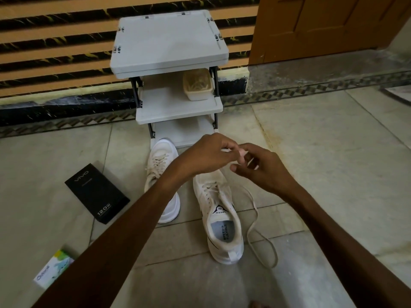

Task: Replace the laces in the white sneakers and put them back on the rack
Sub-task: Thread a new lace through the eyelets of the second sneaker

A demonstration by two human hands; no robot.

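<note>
Floor (333, 152): big pale grey-green tiles w/ thin dark joints. A zigzag border strip (55, 125) runs along the wall. Wall (55, 41): horiz. tan & black marbled stripes, w/ black skirting (44, 110) at the base. Brown wood door (322, 25) at top right. Grey rack (169, 41), 3 tiers, stands against the wall, approx. centre. Light is soft & dimmish, no hard shadows.

Home, likely the entry hall: small grey shoe rack (169, 41) against a striped wall (55, 41), wooden door (311, 30) near it, pale tiled floor (333, 163) with a patterned border strip (311, 90) along the wall.
</note>
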